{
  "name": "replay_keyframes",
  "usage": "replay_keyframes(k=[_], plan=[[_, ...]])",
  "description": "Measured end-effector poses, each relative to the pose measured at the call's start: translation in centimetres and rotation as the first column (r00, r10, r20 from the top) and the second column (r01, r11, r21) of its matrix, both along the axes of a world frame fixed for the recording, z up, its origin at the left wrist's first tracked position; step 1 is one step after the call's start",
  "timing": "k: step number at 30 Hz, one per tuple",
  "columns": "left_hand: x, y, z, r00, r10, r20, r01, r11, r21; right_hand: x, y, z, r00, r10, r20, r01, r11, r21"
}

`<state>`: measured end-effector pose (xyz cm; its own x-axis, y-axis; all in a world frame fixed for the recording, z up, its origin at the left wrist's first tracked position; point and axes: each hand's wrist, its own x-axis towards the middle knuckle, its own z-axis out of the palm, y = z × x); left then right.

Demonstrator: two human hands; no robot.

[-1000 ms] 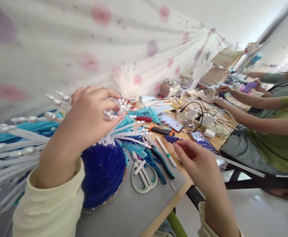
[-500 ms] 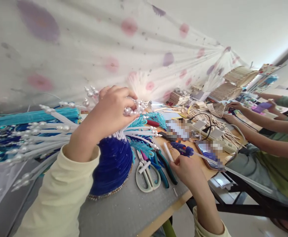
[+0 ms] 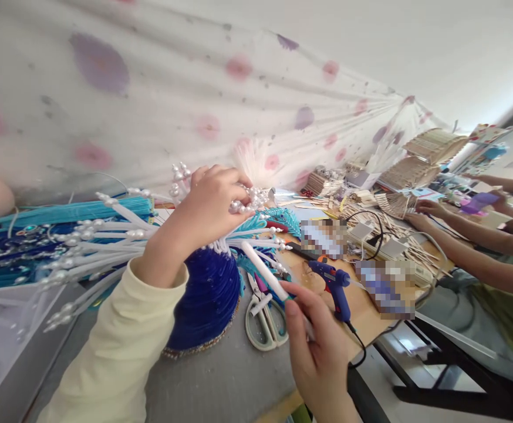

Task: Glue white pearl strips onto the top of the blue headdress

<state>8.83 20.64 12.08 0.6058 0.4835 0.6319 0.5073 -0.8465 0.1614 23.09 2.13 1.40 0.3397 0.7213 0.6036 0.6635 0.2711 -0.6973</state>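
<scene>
My left hand (image 3: 219, 197) curls over a cluster of white pearl beads (image 3: 250, 202) at the top of a craft piece. The piece has a dark-blue, ribbed, rounded body (image 3: 206, 299) with a beaded lower rim. White stems (image 3: 124, 241) tipped with pearls fan out to its left. In my right hand (image 3: 316, 346) is a white pen-like stick (image 3: 263, 270), its far end just in front of the stems on the piece's right side. Whether it touches them I cannot tell. White-handled scissors (image 3: 267, 329) lie below the stick, a short white piece across them.
A blue glue gun (image 3: 333, 282) with a cord lies right of my right hand. Teal and blue strips (image 3: 76, 211) are piled at the left. Wooden sticks (image 3: 397, 235) cover the far table, where another person's hands (image 3: 426, 214) work. A flowered plastic sheet (image 3: 164, 100) hangs behind.
My right hand has lifted the white stick off to the left, toward the craft piece. My left hand stays on the pearls. The view has shifted slightly, and the glue gun shows more fully.
</scene>
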Motion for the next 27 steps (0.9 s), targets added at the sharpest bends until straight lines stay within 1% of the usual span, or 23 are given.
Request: replay_keyframes(k=[2,5,9,12,16,19,21,23,27], plan=[[0.0,-0.1,0.1,1.0,0.001,-0.002,-0.001,1.0,-0.013,-0.5,1.2,-1.0,0.997,0.047,0.054,-0.048,0.999,0.015],[0.0,-0.1,0.2,1.0,-0.001,0.006,0.001,1.0,-0.024,-0.5,2.0,-1.7,0.992,0.075,0.099,-0.075,0.997,0.001],[0.0,0.0,0.1,1.0,-0.001,0.007,0.002,1.0,-0.021,-0.3,2.0,-1.9,0.987,0.125,0.099,-0.124,0.992,-0.022],[0.0,0.1,-0.1,1.0,0.005,0.013,-0.005,1.0,-0.007,-0.1,2.0,-1.7,0.981,0.161,0.107,-0.157,0.987,-0.047],[0.0,0.3,-0.3,1.0,0.005,0.018,-0.005,1.0,0.005,0.4,2.3,-0.9,0.985,0.16,0.062,-0.153,0.984,-0.093],[0.1,0.3,-0.3,1.0,-0.007,0.001,0.007,1.0,-0.014,0.9,2.5,-0.3,0.983,0.182,0.029,-0.177,0.975,-0.133],[0.2,0.2,-0.3,1.0,-0.001,-0.008,0.001,1.0,-0.021,1.0,2.6,-0.2,0.982,0.191,-0.015,-0.19,0.966,-0.173],[0.3,0.2,-0.3,1.0,0.014,-0.014,-0.014,1.0,-0.013,1.1,2.6,-0.5,0.979,0.191,-0.071,-0.201,0.958,-0.206],[0.3,0.4,-0.5,1.0,0.021,-0.014,-0.021,1.0,0.007,0.8,2.3,-1.9,0.97,0.167,-0.177,-0.209,0.946,-0.249]])
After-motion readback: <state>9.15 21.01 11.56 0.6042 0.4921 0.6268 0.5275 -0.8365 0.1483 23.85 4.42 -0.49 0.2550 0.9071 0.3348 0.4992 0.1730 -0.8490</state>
